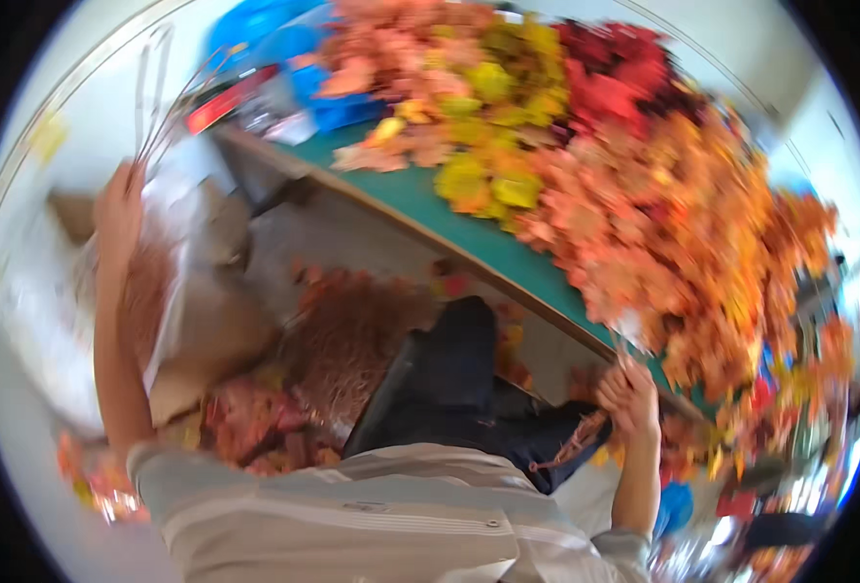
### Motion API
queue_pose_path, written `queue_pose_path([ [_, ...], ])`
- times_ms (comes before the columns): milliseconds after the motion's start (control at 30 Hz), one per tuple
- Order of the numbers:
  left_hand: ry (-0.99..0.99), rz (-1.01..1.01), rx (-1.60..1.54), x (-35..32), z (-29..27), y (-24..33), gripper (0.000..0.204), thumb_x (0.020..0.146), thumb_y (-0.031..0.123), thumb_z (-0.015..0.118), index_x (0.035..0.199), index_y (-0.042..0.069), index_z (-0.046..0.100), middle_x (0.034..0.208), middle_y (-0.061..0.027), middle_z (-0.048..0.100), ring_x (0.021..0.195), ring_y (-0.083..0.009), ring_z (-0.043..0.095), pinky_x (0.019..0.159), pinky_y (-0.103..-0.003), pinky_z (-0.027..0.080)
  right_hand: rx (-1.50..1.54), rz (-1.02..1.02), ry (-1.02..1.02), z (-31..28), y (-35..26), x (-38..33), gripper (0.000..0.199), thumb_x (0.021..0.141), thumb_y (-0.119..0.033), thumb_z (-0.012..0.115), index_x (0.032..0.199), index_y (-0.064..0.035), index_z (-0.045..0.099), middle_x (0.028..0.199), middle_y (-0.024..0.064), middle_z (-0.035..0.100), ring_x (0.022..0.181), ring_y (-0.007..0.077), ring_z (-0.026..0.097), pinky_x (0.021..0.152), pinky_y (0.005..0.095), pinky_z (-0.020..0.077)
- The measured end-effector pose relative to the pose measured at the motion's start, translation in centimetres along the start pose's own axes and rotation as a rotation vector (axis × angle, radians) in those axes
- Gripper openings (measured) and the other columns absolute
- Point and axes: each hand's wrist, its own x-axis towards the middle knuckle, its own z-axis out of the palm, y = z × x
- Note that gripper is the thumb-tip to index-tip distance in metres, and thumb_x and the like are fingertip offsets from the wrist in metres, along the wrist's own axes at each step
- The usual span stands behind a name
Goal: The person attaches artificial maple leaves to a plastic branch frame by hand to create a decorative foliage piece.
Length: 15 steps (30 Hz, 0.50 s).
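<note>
My left hand is raised at the far left, closed round a few long thin brown stems that stick up from the fist and look blurred. At the table's near edge, my right hand is closed on a bundle of thin reddish-brown stems; their lower ends hang out below the fist over my lap. Thin tips show above the right fingers, close to the heaped orange artificial leaves. Yellow-green leaves and dark red leaves lie farther back in the same heap.
The green tabletop has a wooden edge running diagonally before me. Below my left arm stand a whitish plastic bag and a brown cardboard box. A pile of brown stems lies under the table, beside my dark-trousered legs. Blue plastic sits at the back left.
</note>
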Motion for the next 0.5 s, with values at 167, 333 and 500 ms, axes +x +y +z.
queue_pose_path([
  [167,-0.023,-0.173,0.269,-1.0,-2.9,-8.6,0.032,0.095,0.033,0.048,0.091,0.002,0.056,0.089,-0.0210,0.060,0.084,-0.0417,0.056,0.071,-0.046,0.044,-0.106,-0.003,-0.053,1.3,1.0,1.6,0.035,0.100,-0.026,0.044,0.070,-0.0075,0.044,0.051,-0.0039,0.028,0.040,0.0065,0.024,0.040,0.0232,0.0224],
  [333,-0.609,-0.147,0.174,-11.5,4.6,-17.4,0.048,0.088,0.035,0.056,0.122,0.002,0.054,0.119,-0.0233,0.057,0.110,-0.0392,0.053,0.093,-0.046,0.043,-0.197,-0.012,0.018,4.1,0.2,1.8,0.037,0.100,-0.026,0.042,0.068,-0.0079,0.040,0.053,-0.0028,0.031,0.042,0.0077,0.028,0.042,0.0244,0.0245],
  [500,-0.601,-0.486,0.303,-15.7,3.5,-8.3,0.065,0.083,0.038,0.060,0.137,0.005,0.043,0.135,-0.0247,0.046,0.124,-0.0395,0.044,0.105,-0.045,0.033,-0.276,0.004,-0.006,5.1,-1.5,3.3,0.038,0.101,-0.024,0.043,0.067,-0.0060,0.041,0.054,-0.0028,0.029,0.047,0.0086,0.027,0.046,0.0249,0.0276],
])
